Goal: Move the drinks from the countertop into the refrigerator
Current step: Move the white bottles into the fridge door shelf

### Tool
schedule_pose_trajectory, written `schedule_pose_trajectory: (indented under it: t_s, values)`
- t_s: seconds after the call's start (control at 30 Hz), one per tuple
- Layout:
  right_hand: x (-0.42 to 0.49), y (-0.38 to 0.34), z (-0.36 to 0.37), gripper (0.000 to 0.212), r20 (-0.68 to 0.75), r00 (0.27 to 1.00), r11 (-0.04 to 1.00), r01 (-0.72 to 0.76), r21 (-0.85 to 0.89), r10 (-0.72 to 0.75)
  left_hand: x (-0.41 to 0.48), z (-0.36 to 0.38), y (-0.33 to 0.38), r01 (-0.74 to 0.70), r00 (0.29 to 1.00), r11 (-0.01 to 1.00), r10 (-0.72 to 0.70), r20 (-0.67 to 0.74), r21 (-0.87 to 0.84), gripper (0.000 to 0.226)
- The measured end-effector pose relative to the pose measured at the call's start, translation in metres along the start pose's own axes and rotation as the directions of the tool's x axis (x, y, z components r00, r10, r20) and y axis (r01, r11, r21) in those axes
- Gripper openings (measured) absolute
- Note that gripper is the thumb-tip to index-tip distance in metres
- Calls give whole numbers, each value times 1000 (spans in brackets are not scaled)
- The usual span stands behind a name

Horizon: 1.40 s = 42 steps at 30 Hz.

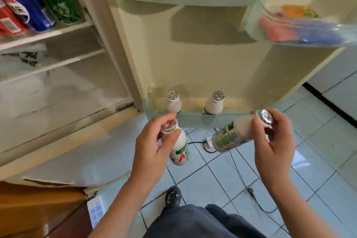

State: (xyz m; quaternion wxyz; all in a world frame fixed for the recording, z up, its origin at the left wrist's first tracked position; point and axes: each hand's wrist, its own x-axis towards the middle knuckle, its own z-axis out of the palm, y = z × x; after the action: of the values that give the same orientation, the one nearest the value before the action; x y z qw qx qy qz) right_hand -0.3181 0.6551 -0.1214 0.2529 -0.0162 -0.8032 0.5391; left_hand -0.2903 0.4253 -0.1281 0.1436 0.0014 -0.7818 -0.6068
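Fingers (164, 119) of the left hand (150, 149) clamp a small white foil-capped plastic bottle (181, 147) mid-frame; the right hand (274, 141) grips a tilted twin (231, 135). Best straighten both, then lower them into the clear door shelf (193, 120).

Red "A" on L bottle (181, 149) label

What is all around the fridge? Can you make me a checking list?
Surface: bottom door shelf, clear-walled, door open.
Job's things: two shelved bottles stand in it; upright bottle and tilted bottle are held in front.
Clutter: colourful packets in the upper door shelf; cans on the fridge shelf.
Grippers: left hand grips the upright bottle's neck; right hand grips the tilted bottle's cap end.
Cables: black cables, white plug on floor.
Surroundings: tiled floor.
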Motion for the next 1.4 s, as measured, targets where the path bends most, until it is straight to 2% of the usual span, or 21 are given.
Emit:
schedule_pose_trajectory:
  t_s: [0.1,0.2,0.43,0.57,0.7,0.8,0.97,1.17,1.4]
  values:
    - [21,-9,8,21,-92,995,999,40,19,-38,37,-1,16,-127,990,992,127,63,-8,27]
    - [39,-10,10,17,-157,987,999,46,7,-44,68,4,31,-178,975,983,181,125,-37,27]
    - [79,0,15,27,-196,981,998,-15,-58,3,122,28,45,-295,951,954,287,110,60,28]
    - [92,11,17,29,-122,992,993,-13,-121,-2,139,43,39,-287,947,945,254,198,160,33]
    - [97,25,20,31,47,998,971,60,-231,-51,144,56,30,-332,923,895,245,296,296,30]
    - [95,34,21,32,135,989,957,92,-276,-56,142,61,21,-314,930,846,181,321,432,30]
    - [91,46,22,34,212,977,957,65,-282,-4,136,64,12,-412,909,622,232,346,666,25]
    - [87,58,23,36,270,961,952,22,-305,65,135,64,-2,-402,907,610,162,389,683,25]
    - [81,60,25,37,289,956,947,39,-319,58,133,62,-8,-393,907,627,145,394,673,28]
